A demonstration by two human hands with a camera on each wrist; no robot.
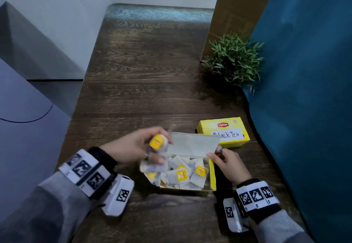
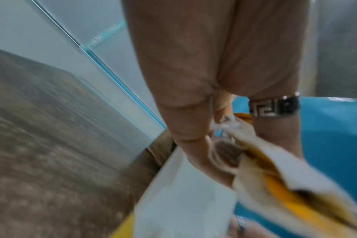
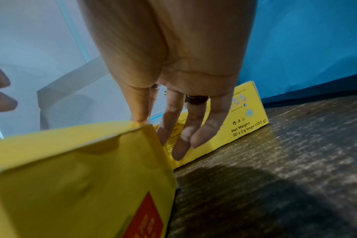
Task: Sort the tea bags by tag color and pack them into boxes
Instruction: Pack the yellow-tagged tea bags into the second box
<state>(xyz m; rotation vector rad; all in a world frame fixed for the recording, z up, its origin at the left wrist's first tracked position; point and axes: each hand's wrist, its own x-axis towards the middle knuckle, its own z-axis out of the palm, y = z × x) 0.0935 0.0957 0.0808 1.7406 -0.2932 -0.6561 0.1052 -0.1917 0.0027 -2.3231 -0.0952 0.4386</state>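
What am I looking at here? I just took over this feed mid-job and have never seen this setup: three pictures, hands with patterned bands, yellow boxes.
No robot: a person works with bare hands, and the patterned bands carry wrist cameras. The head view looks down at a wooden table. The other two views look along each hand.

The left hand grips a bunch of tea bags with yellow tags above the open box, which already holds more tea bags. The right hand holds the open box's lid up by its corner. Behind it lies a closed box labelled Black Tea, and further back stands a small plant.
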